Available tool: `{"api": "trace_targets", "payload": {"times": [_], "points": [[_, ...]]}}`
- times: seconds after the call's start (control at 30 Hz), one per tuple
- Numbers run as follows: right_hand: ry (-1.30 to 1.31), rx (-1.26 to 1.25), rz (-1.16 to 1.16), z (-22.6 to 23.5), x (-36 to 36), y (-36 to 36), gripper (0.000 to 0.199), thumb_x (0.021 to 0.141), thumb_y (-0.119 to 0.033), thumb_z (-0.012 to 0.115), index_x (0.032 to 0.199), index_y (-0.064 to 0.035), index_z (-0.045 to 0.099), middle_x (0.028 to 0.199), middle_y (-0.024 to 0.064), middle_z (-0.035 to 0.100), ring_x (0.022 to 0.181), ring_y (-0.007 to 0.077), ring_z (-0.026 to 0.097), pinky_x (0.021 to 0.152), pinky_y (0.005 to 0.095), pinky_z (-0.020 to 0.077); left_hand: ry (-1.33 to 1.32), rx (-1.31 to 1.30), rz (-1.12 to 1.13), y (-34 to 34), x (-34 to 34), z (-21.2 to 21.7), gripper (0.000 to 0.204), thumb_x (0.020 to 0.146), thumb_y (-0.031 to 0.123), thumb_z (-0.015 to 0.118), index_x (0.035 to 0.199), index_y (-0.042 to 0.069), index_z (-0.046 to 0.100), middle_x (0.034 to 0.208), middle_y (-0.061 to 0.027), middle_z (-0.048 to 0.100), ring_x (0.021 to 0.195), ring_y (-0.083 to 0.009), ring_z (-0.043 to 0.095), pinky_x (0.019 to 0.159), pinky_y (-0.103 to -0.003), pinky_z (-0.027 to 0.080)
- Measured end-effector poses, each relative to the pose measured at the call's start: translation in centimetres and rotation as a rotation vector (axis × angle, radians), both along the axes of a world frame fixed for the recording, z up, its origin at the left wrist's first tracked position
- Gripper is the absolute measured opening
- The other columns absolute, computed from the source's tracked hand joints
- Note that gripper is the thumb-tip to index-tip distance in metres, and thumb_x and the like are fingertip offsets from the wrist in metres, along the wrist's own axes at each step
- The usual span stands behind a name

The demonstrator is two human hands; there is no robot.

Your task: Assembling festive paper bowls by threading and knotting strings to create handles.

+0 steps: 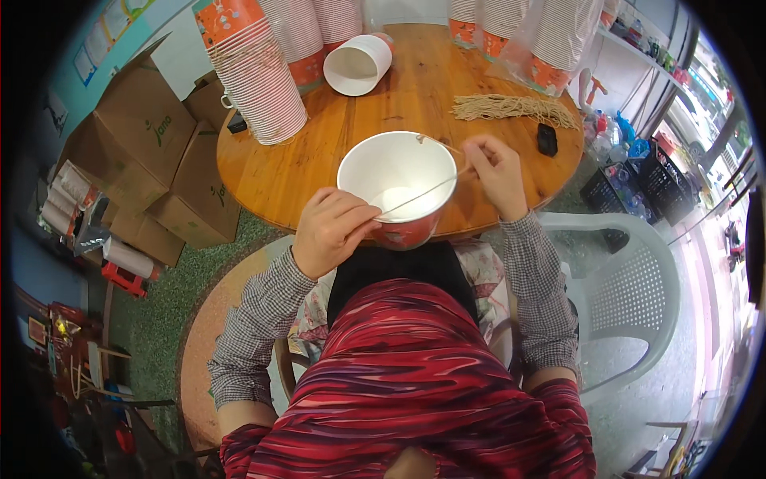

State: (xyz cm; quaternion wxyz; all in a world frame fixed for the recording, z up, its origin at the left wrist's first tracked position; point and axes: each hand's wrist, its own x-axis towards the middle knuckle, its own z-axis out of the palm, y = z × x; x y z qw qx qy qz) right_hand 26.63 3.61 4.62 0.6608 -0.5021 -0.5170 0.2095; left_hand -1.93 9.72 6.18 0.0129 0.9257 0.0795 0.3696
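A white-lined paper bucket [379, 164] with a red outside stands upright at the near edge of the round wooden table. My left hand [333, 227] is at its near left rim, thumb and fingers pinching one part of a thin tan cord [421, 195]. The cord runs taut across the bucket's mouth to my right hand [496, 172], which pinches it just beyond the right rim. From there another stretch of cord leads to a small knot [420, 139] at the far rim. What the left fingertips cover is partly hidden.
A bundle of loose tan cords [515, 109] lies at the table's right, beside a small black object [547, 140]. A tall stack of buckets [257, 84] leans at left; one bucket [359, 65] lies sideways. Cardboard boxes [144, 132] and a plastic chair [630, 279] flank the table.
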Motion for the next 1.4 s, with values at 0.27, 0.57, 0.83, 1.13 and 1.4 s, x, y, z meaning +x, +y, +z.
{"api": "trace_targets", "payload": {"times": [0.27, 0.57, 0.83, 1.13, 1.4], "points": [[-0.659, 0.003, 0.317, -1.0, -0.1, -4.6, 0.017, 0.085, -0.014, 0.066, 0.096, -0.0021, 0.067, 0.094, 0.0092, 0.061, 0.08, 0.0196, 0.062, 0.064, 0.0296, 0.0499, -0.04, 0.002, 0.093, 0.4, 0.6, -0.2, 0.022, 0.073, 0.01, 0.075, 0.093, 0.006, 0.066, 0.088, -0.0061, 0.064, 0.082, -0.0254, 0.062, 0.075, -0.035, 0.05], [-0.779, 0.019, 0.191, -1.5, -2.5, -6.6, 0.031, 0.079, -0.003, 0.066, 0.11, -0.0037, 0.065, 0.133, 0.0151, 0.052, 0.094, 0.0236, 0.063, 0.078, 0.0312, 0.0524, -0.033, -0.159, 0.124, 1.4, 0.0, -0.4, 0.024, 0.074, 0.001, 0.071, 0.096, 0.003, 0.064, 0.097, -0.0103, 0.062, 0.09, -0.0281, 0.062, 0.076, -0.035, 0.051], [-0.604, -0.012, 0.063, -3.8, -1.6, -4.7, 0.027, 0.085, -0.006, 0.062, 0.112, -0.0033, 0.064, 0.123, 0.0148, 0.057, 0.091, 0.0259, 0.064, 0.076, 0.0308, 0.0529, -0.218, -0.177, 0.302, 8.4, -4.6, -3.3, 0.018, 0.074, -0.001, 0.071, 0.092, 0.002, 0.066, 0.095, -0.0103, 0.062, 0.082, -0.0245, 0.061, 0.07, -0.029, 0.05], [-0.559, 0.033, 0.042, -3.5, -2.1, -0.1, 0.018, 0.087, -0.004, 0.06, 0.104, 0.0007, 0.065, 0.109, 0.0166, 0.063, 0.089, 0.0273, 0.065, 0.072, 0.029, 0.0518, -0.669, -0.715, 0.281, 19.1, -5.3, -1.0, 0.015, 0.088, 0.009, 0.064, 0.093, -0.005, 0.066, 0.075, -0.003, 0.064, 0.072, -0.0087, 0.059, 0.067, -0.024, 0.047], [-0.595, 0.063, 0.046, -3.4, -2.6, 4.0, 0.015, 0.086, -0.001, 0.06, 0.1, 0.0017, 0.066, 0.102, 0.0185, 0.065, 0.093, 0.0329, 0.065, 0.079, 0.033, 0.0522, -0.913, -0.592, 0.24, 31.8, -1.3, 16.1, 0.019, 0.088, 0.012, 0.065, 0.098, -0.005, 0.068, 0.079, -0.0021, 0.066, 0.072, -0.0076, 0.06, 0.068, -0.023, 0.049]]}}
